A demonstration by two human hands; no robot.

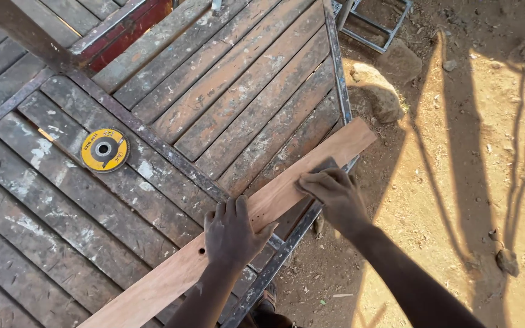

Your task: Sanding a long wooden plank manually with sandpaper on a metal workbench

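The left hand [231,234], nearest the camera, is pressed flat on a long reddish wooden plank [287,188], its fingers spread apart on the wood beside small drilled holes. The plank is laid diagonally along the edge of the counter [226,91], a large worn platform of paint-streaked slats in a metal frame. Farther up the plank, the right hand [334,193] is pressed down with fingers closed over a small dark sanding pad [324,165]. A yellow flap disc [104,149] is seen lying well apart on the slats.
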